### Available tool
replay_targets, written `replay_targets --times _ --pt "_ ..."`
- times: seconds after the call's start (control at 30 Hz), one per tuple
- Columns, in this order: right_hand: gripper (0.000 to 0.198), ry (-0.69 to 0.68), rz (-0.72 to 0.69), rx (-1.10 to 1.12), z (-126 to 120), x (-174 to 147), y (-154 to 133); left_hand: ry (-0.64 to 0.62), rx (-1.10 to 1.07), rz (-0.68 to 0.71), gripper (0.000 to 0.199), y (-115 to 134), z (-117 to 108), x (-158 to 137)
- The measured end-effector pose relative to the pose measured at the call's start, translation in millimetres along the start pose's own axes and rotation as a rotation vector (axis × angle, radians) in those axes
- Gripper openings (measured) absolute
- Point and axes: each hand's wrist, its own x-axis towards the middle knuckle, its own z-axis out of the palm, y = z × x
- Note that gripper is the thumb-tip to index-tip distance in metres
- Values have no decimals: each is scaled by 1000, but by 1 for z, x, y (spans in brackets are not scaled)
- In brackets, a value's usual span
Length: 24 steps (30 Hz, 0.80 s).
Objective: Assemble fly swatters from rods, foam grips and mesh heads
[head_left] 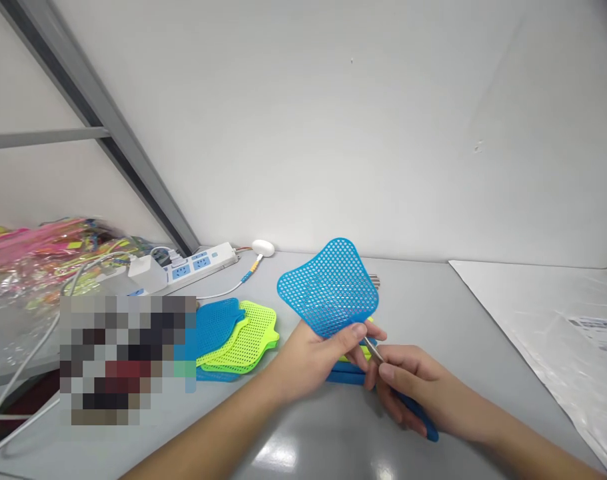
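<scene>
- The blue fly swatter [333, 307] was held above the table [408, 300], apparently nearly whole: mesh head, metal rod [373, 350] and handle [430, 427] in line; joint tightness couldn't be told.
- Loose blue and yellow heads [260, 340] lay at left, seemingly unfinished.
- Left hand [323, 353] pinched the neck, thumb uppermost.
- Right hand [418, 380] curled round rod and handle.

Left hand [316, 360] and right hand [423, 385] bare, fingers [406, 356] slim, thumbnails [359, 329] short, both forearms [218, 427] uncovered and slender
</scene>
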Motion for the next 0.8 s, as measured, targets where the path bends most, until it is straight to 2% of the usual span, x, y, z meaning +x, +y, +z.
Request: replay_targets --times 0.1,0.23,0.3,0.53,0.67,0.8 --pt "41 -2 -32 57 3 1 0 -57 45 -9 32 1 4 -1" --pt "48 -149 36 200 6 3 1 -77 112 -19 27 -1 6 -1" --pt "51 -158 69 255 8 3 1 -115 111 -28 26 -2 6 -1" --pt "43 -155 109 401 11 7 6 -181 38 -51 26 -11 1 2" --pt "40 -194 103 455 10 4 4 -248 -87 -74 35 -21 2 4" --pt "44 -180 150 450 11 -2 -1 -246 -199 -103 43 -28 6 3"
